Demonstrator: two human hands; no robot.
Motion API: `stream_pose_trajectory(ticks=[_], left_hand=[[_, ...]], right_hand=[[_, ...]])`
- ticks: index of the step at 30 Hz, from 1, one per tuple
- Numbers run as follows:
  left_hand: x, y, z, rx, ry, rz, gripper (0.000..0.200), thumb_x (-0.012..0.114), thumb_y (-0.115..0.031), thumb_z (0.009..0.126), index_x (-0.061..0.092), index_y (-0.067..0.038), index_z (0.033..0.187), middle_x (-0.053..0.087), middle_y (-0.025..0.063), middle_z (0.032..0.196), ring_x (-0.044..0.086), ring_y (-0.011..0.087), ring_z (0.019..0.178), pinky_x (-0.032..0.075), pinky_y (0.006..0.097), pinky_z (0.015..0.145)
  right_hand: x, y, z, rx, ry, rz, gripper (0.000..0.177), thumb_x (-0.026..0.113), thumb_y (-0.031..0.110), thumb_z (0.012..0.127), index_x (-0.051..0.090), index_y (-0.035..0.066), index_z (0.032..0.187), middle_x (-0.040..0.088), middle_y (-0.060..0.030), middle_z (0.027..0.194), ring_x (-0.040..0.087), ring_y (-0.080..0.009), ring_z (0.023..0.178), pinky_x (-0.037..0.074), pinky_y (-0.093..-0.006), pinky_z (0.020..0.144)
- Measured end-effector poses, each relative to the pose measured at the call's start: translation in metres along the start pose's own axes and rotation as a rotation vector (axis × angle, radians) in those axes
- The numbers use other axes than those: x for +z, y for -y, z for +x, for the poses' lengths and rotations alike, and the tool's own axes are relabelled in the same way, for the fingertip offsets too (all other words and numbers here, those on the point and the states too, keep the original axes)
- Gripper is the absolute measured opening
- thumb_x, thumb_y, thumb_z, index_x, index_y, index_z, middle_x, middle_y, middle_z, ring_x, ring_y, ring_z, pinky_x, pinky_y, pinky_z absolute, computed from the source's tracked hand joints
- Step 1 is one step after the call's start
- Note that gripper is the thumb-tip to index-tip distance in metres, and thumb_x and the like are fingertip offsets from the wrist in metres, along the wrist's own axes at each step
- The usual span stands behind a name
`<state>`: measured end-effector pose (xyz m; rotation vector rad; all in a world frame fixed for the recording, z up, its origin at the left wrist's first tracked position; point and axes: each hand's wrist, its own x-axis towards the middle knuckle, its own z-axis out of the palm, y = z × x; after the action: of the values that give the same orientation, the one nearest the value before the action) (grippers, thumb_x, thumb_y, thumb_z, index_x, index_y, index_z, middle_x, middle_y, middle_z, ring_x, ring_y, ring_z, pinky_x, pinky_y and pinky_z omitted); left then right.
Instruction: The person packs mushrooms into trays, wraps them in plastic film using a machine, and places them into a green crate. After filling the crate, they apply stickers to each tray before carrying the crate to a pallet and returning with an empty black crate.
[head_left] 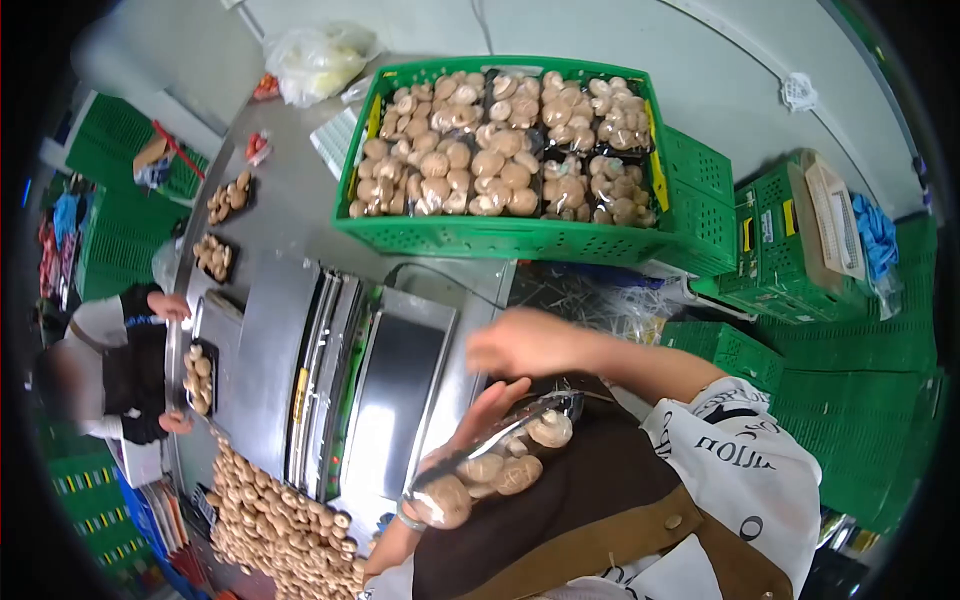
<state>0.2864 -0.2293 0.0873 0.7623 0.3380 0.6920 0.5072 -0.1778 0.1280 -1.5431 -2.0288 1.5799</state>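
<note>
My left hand (487,412), with a band at its wrist, holds a tray of mushrooms (500,468) tilted up on its side in front of my apron. Clear film covers the tray, and brown-capped mushrooms show through it. The fingers lie stretched along the tray's edge; the thumb is hidden. My right hand (515,343) hovers just above the left fingers, its own fingers smeared by motion. Close by on the left stands a wrapping machine (335,385) with a dark flat plate (395,400).
A green crate (480,236) full of wrapped mushroom trays stands at the back. Loose mushrooms (275,520) are heaped at lower left. Across the steel table (310,190), another person (130,365) has both hands near an unwrapped mushroom tray (200,378). Green crates (790,240) stack up at right.
</note>
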Motion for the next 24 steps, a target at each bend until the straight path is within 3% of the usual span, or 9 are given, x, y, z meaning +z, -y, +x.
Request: stream_pose_trajectory(ticks=[2, 4, 8, 11, 12, 13, 14, 18, 24], left_hand=[[-0.002, -0.005, 0.005, -0.152, 0.017, 0.041, 0.035, 0.062, -0.016, 0.088, 0.049, -0.007, 0.120, 0.056, 0.0124, 0.097, 0.057, 0.0256, 0.088, 0.049, 0.0355, 0.085], [-0.007, -0.011, 0.010, -0.260, 0.038, 0.113, 0.034, 0.062, -0.014, 0.088, 0.051, -0.006, 0.119, 0.058, 0.0140, 0.098, 0.058, 0.0281, 0.089, 0.049, 0.0367, 0.085], [-0.027, 0.004, 0.063, -0.185, 0.088, 0.530, 0.031, 0.062, -0.011, 0.087, 0.056, -0.004, 0.116, 0.061, 0.0173, 0.100, 0.061, 0.0330, 0.092, 0.049, 0.0389, 0.086], [-0.040, 0.014, 0.156, 0.362, 0.118, 1.348, 0.029, 0.063, -0.008, 0.086, 0.059, -0.002, 0.114, 0.064, 0.0198, 0.102, 0.063, 0.0367, 0.093, 0.049, 0.0405, 0.086], [-0.033, 0.004, 0.198, 0.148, -0.012, 1.320, 0.035, 0.063, -0.006, 0.084, 0.057, -0.002, 0.118, 0.062, 0.0216, 0.112, 0.060, 0.0360, 0.107, 0.048, 0.0393, 0.090], [-0.012, -0.010, 0.232, 0.297, 0.012, 1.311, 0.033, 0.060, -0.004, 0.086, 0.057, -0.002, 0.119, 0.062, 0.0198, 0.114, 0.058, 0.0377, 0.108, 0.048, 0.0402, 0.091], [-0.017, -0.005, 0.266, 0.549, 0.062, 1.452, 0.042, 0.065, 0.001, 0.081, 0.055, -0.001, 0.121, 0.062, 0.0190, 0.113, 0.061, 0.0359, 0.103, 0.050, 0.0402, 0.086], [-0.025, 0.004, 0.347, 0.658, 0.291, 1.877, 0.048, 0.064, -0.024, 0.087, 0.053, -0.004, 0.129, 0.051, 0.0161, 0.134, 0.044, 0.0338, 0.127, 0.036, 0.0455, 0.104], [-0.064, 0.012, 0.359, 0.437, 0.344, 1.944, 0.057, 0.059, -0.040, 0.089, 0.051, -0.006, 0.134, 0.043, 0.0065, 0.146, 0.034, 0.0332, 0.136, 0.026, 0.0467, 0.111]], right_hand=[[-0.037, 0.018, -0.037, -0.374, -0.192, 0.247, 0.043, 0.060, 0.034, 0.089, 0.056, 0.003, 0.119, 0.066, -0.0147, 0.100, 0.064, -0.0333, 0.091, 0.050, -0.0393, 0.076], [-0.024, 0.041, -0.050, -0.766, -0.251, -0.053, 0.058, 0.061, 0.042, 0.087, 0.047, 0.002, 0.128, 0.061, -0.0186, 0.113, 0.064, -0.0327, 0.095, 0.051, -0.0439, 0.073], [-0.052, 0.022, -0.047, -0.203, 0.067, 0.190, 0.072, 0.070, 0.040, 0.081, 0.039, 0.006, 0.137, 0.059, -0.0202, 0.114, 0.060, -0.0374, 0.104, 0.048, -0.0414, 0.087], [-0.073, -0.072, -0.050, -0.186, -0.700, 0.376, 0.063, 0.071, 0.029, 0.083, 0.045, 0.004, 0.134, 0.054, -0.0110, 0.129, 0.052, -0.0217, 0.118, 0.044, -0.0344, 0.097], [-0.086, -0.084, -0.056, -0.127, -0.865, 0.822, 0.057, 0.068, 0.023, 0.086, 0.044, 0.005, 0.135, 0.054, -0.0089, 0.127, 0.053, -0.0199, 0.116, 0.045, -0.0328, 0.097], [-0.106, -0.093, -0.064, -0.053, -0.975, 1.140, 0.055, 0.065, 0.023, 0.089, 0.043, 0.006, 0.136, 0.053, -0.0092, 0.128, 0.053, -0.0179, 0.116, 0.045, -0.0316, 0.096], [-0.122, -0.113, -0.066, 0.002, -1.133, 1.132, 0.056, 0.063, 0.026, 0.090, 0.041, 0.003, 0.137, 0.051, -0.0110, 0.131, 0.052, -0.0180, 0.116, 0.045, -0.0313, 0.096], [-0.148, -0.183, -0.040, 0.050, -1.383, 0.894, 0.062, 0.063, 0.033, 0.089, 0.040, -0.002, 0.135, 0.052, -0.0154, 0.130, 0.052, -0.0208, 0.117, 0.041, -0.0299, 0.097], [-0.129, -0.229, 0.019, 0.354, -1.247, 0.447, 0.080, 0.065, 0.041, 0.086, 0.029, -0.008, 0.138, 0.051, -0.0272, 0.128, 0.053, -0.0361, 0.115, 0.038, -0.0390, 0.101]])
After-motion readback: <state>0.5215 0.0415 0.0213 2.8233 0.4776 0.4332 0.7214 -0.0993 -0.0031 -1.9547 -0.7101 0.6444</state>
